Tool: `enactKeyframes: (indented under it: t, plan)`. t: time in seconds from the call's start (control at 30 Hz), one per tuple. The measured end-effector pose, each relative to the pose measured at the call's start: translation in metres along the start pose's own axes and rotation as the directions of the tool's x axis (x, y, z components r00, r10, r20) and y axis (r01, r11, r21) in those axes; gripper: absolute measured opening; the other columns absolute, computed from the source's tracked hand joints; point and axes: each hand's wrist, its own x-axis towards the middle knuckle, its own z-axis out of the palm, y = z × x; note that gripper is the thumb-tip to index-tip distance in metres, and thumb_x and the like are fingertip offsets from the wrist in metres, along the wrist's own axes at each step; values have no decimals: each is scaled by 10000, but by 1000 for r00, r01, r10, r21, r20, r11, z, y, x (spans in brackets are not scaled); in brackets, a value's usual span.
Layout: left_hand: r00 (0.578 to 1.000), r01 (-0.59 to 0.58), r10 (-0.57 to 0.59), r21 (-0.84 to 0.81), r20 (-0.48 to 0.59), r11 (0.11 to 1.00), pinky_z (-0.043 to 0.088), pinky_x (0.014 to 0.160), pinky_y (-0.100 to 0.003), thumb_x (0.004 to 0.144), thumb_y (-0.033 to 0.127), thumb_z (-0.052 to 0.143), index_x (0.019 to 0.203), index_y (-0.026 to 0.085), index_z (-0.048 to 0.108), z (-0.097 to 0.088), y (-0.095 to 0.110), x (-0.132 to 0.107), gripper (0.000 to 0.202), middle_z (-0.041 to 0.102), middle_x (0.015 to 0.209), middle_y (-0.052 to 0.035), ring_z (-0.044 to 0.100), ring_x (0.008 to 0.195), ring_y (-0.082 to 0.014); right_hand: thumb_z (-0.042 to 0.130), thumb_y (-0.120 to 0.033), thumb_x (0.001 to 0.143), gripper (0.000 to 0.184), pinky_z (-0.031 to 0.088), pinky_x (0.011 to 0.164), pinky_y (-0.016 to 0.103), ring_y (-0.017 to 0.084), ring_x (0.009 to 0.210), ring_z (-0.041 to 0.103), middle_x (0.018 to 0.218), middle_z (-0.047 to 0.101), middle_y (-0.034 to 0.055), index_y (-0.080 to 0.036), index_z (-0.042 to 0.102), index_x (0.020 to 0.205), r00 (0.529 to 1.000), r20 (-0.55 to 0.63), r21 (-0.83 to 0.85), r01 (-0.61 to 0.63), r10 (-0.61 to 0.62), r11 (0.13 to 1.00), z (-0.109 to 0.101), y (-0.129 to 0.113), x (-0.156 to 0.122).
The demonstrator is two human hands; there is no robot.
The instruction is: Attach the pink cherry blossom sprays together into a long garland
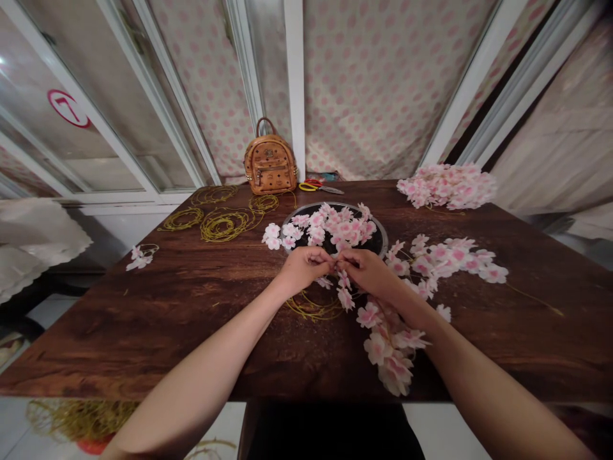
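My left hand (305, 269) and my right hand (368, 271) meet at the fingertips near the table's middle, both closed in a pinch. A strand of pink-and-white artificial blossoms (395, 367) trails from beneath my right hand toward the front edge. The tiny part between my left fingertips is too small to make out. Just beyond the hands, loose artificial blossoms (352, 227) lie in a round dark tray (382, 239) with a pale rim. Under my wrists rests a coil of yellow-green vine wire (311, 308).
Several more wire coils (225, 225) lie at the back left, near a small blossom sprig (140, 257). A brown mini backpack (271, 165) and scissors (322, 187) stand along the far edge. Blossom bunches occupy the right (447, 185), with another strand (460, 255) nearer. A wire-filled red container (96, 442) is below left.
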Motion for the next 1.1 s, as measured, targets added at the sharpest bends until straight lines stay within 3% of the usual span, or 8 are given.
enactKeyframes:
  t: [0.23, 0.67, 1.1]
  plan:
    - [1000, -7, 6, -9, -23, 1000, 468, 632, -227, 766, 182, 624, 747, 151, 679, -3, 1, 1, 66, 696, 717, -15, 606, 641, -104, 448, -273, 844, 234, 314, 527, 262, 117, 496, 420, 511, 461, -30, -204, 484, 623, 999, -12, 135, -50, 52, 990, -2, -7, 0]
    - [996, 76, -78, -42, -37, 996, 481, 621, -241, 757, 209, 665, 758, 139, 693, -2, 3, 0, 75, 717, 714, -39, 632, 632, -123, 439, -233, 837, 209, 299, 588, 267, 128, 586, 422, 586, 457, -26, -203, 430, 631, 997, -57, 6, 43, -43, 999, 1, -5, 0]
    - [999, 40, -40, -3, -1, 999, 442, 582, -219, 732, 172, 654, 750, 140, 686, -2, 2, -2, 49, 702, 681, -21, 610, 610, -110, 441, -229, 827, 215, 288, 570, 267, 129, 571, 427, 573, 454, -24, -205, 411, 615, 998, -45, -29, 52, -53, 998, 4, -2, 1]
